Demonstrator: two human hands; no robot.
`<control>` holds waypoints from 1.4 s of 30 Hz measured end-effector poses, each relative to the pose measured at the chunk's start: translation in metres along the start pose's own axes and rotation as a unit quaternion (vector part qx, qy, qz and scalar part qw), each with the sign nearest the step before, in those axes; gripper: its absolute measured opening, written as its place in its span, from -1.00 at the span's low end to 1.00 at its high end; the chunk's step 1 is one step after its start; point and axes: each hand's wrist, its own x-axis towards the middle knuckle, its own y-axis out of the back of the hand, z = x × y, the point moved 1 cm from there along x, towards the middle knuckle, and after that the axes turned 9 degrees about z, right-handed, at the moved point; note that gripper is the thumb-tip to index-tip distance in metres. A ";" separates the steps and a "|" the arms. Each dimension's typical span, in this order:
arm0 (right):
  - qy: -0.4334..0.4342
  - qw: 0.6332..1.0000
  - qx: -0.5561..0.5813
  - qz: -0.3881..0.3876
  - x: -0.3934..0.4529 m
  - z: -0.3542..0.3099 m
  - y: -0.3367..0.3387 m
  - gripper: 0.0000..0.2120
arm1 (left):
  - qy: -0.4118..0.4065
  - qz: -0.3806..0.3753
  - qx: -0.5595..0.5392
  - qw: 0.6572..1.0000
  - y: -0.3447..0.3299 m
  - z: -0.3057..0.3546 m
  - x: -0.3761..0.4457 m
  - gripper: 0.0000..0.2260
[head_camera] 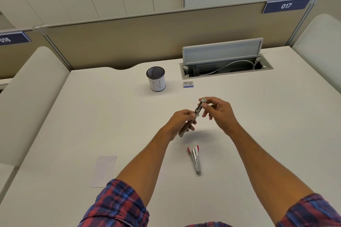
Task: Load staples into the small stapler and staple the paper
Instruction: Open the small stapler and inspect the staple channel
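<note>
Above the red stapler [194,158] on the tabletop [258,116], the left hand [180,122] gripped a brown stapler [191,118]; right hand [219,112] fingers [204,106] pinched its raised tip.

Near side: red stapler [194,158] lies just under my hands; paper [103,171] flat to my left.
Far side: pen cup [156,79], staple box [188,84], open cable hatch [226,61].
Between: bare desk [110,116], open passage.

Both bare forearms raised above the white desk [258,116], left hand [180,122] curled round the small stapler [191,118], right hand [219,111] pinching its far end, plaid sleeves [114,206] rolled up
</note>
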 end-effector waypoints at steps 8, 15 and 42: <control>-0.002 1.000 0.007 0.006 -0.001 -0.001 0.001 -0.84 | -0.032 0.036 -0.012 0.999 -0.007 0.005 -0.001 -0.69; -0.026 0.998 0.054 -0.011 0.000 0.004 0.005 -0.84 | -0.038 0.046 -0.006 0.998 -0.005 0.009 0.001 -0.85; 0.088 0.864 -0.481 -0.117 -0.013 0.050 -0.001 -0.82 | -0.205 0.082 0.464 0.858 -0.005 -0.029 0.014 -0.71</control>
